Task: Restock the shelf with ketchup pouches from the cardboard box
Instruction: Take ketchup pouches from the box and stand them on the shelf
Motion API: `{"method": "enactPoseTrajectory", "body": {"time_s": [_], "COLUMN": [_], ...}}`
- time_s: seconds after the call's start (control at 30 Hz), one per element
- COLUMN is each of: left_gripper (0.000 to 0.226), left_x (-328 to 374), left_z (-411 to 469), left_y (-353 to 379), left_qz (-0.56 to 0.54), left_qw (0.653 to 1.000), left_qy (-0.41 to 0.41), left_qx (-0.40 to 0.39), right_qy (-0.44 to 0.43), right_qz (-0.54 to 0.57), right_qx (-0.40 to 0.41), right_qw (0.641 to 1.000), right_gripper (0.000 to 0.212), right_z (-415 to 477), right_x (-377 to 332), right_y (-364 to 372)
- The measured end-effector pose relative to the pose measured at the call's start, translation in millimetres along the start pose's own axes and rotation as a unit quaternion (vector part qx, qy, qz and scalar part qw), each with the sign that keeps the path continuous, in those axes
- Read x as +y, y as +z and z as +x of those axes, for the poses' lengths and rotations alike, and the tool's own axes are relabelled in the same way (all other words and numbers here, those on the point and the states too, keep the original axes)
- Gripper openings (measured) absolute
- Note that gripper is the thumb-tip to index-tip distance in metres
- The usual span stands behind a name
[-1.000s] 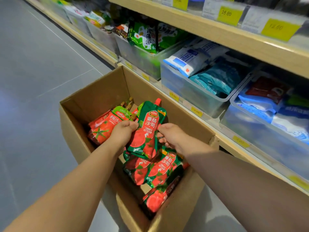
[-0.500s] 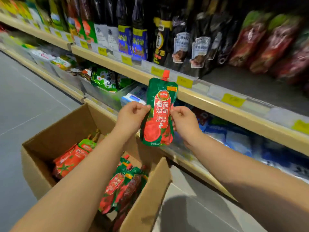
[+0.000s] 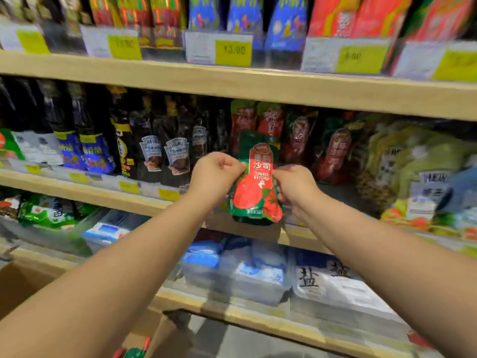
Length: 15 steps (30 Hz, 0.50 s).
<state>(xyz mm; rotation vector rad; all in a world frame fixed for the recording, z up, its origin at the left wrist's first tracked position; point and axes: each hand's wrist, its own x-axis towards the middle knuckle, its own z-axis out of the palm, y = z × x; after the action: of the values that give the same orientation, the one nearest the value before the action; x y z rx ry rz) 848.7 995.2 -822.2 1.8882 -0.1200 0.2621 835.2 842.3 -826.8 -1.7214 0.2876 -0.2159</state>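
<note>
Ketchup pouch (image 3: 256, 182): upright, held in the air between both hands in front of the middle shelf (image 3: 85, 188), its green-and-red face with "TOMATO KETCHUP" turned to the camera; its top overlaps the row of like pouches (image 3: 271, 122) standing on that shelf.
Left hand (image 3: 215, 174): fingers curled tight, pinching the pouch's left edge near its upper half; thumb and fingertips meet on the foil, no gap visible.
Right hand (image 3: 295, 186): fingers folded in, gripping the pouch's right edge about mid-height; knuckles face the camera, so the fingertips behind the pouch are hidden.
Both forearms: bare, reaching forward and up from the lower corners of the view.
Cardboard box (image 3: 23, 285): low at the left, only its rim and a flap in view; red-and-green pouch tops (image 3: 136, 351) peek at the bottom edge.
Dark sauce bottles (image 3: 152, 148): just left of the pouch row, on the same shelf.
Picture: blurred by motion, price tags mostly unreadable.
</note>
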Motion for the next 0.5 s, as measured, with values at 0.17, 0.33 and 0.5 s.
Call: {"method": "enactPoseTrajectory", "body": {"time_s": [0.17,0.33,0.5], "left_gripper": [0.04,0.052,0.066], "left_x": [19.8,7.1,-6.8], "left_z": [32.6,39.0,34.2], "left_y": [54.4,96.6,115.6], "left_qz": [-0.035,-0.002,-0.036], "left_qw": [0.998,0.995,0.993], "left_qy": [-0.004,0.0,0.001], "left_qx": [-0.051,-0.102,-0.114], "right_qy": [0.006,-0.002,-0.017], "right_qz": [0.032,-0.049,-0.033], "right_qx": [0.096,0.118,0.121], "right_qw": [0.995,0.992,0.992], "right_gripper": [0.031,0.02,0.019], "right_z": [40.2,64.8,64.7], "right_x": [-18.0,1.0,22.9], "right_y": [-32.2,-45.6,-49.9]}}
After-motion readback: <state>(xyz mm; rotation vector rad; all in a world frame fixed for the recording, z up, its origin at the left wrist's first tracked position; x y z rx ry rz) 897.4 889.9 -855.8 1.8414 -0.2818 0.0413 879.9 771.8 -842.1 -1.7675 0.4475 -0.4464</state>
